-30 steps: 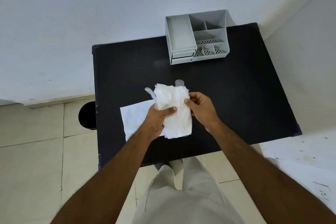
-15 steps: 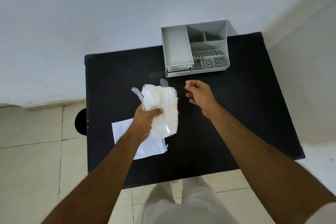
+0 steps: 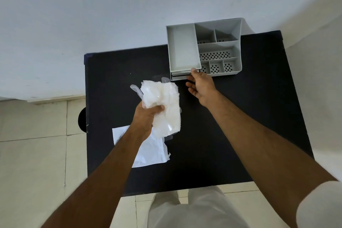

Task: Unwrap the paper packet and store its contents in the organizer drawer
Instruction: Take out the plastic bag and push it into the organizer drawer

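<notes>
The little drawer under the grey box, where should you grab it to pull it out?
Probably by its front edge, from the near side. The drawer sits low in the organizer, under the left tray, and its face points toward the person, so it should slide that way. The right hand is already there, fingers at the front. The left hand holds the plastic bundle.

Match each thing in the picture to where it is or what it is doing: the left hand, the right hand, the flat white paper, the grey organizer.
Things:
1. left hand
2. right hand
3. flat white paper
4. grey organizer

States:
A. stands at the table's far edge
B. lies on the table under the left forearm
C. grips a crumpled bundle of clear plastic
D. reaches the organizer's lower front

Pairs: 1-C, 2-D, 3-B, 4-A
</notes>
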